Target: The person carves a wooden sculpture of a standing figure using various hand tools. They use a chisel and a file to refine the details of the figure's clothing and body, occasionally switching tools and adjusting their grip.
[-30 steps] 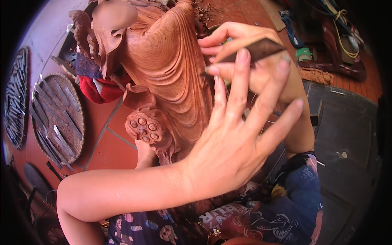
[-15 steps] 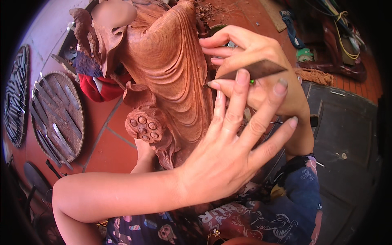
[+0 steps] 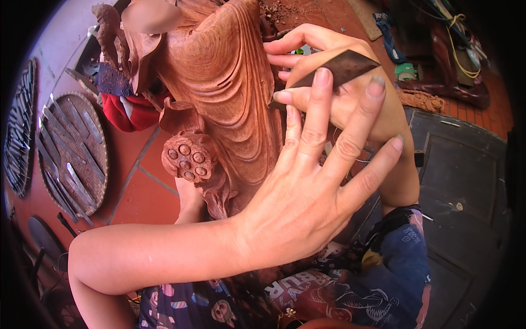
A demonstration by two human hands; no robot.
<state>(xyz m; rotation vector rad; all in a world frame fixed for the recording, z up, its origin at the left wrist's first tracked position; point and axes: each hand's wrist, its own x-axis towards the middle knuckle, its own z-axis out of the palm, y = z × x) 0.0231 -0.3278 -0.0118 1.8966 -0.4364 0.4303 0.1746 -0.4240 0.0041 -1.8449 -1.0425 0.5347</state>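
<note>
A reddish-brown wood carving with flowing robe folds and a lotus seed pod leans before me. At its right edge is my right hand, closed on a dark, flat, diamond-shaped scraper blade. Its thumb lies over the blade near the pointed end, which meets the carved folds. Its other fingertips rest along the carving's side. My left hand crosses in front, back upward, with fingers spread. One of its fingertips presses on the blade; its thumb is hidden.
On the left floor stands a round woven tray of long chisels, beside another tray of dark tools. A red cloth lies behind the seed pod. To the right is a dark panel; wood shavings lie at the far side.
The blade and both hands have moved a little farther up along the carving's edge. The blade now tilts more steeply. The whole view has shifted slightly.
</note>
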